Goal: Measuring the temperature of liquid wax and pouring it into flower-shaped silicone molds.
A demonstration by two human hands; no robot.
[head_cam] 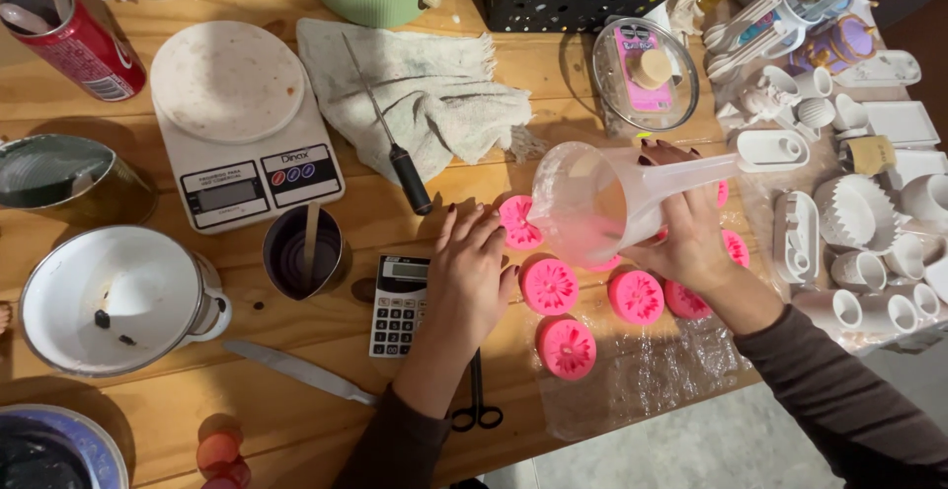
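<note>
Your two forearms in dark sleeves come up from the bottom edge, and between them a pair of black-handled scissors point(476, 405) lies just below your left wrist. Your left hand point(472, 270) rests flat on the wooden table point(316, 430), palm down, fingers stretched out and close together, holding nothing; its fingertips reach toward the pink round mould point(517, 221) just beyond them. Your right hand point(688, 224) is wrapped around a translucent plastic measuring jug point(592, 201), gripping its handle side, and the jug is tipped over on its side with its open mouth toward your left hand, a pale pink liquid pooled in its lower wall. Directly below the jug and between your hands sit more pink flower moulds point(550, 285), spread over a sheet of clear plastic film point(642, 380); one point(567, 347) lies nearest your left wrist and another point(636, 296) just under your right wrist.

Beside your left palm, on its outer side, lies a small calculator point(399, 303), touching or nearly touching the hand. Further out on that side stand a dark cup with a stirring stick point(305, 252), a white kitchen scale point(242, 123) and a white enamel pot point(114, 296). Beyond your left fingertips a grey cloth point(425, 94) carries a black-handled thin tool point(395, 148). Out past your right hand a cluster of white moulds point(859, 232) crowds the table edge.
</note>
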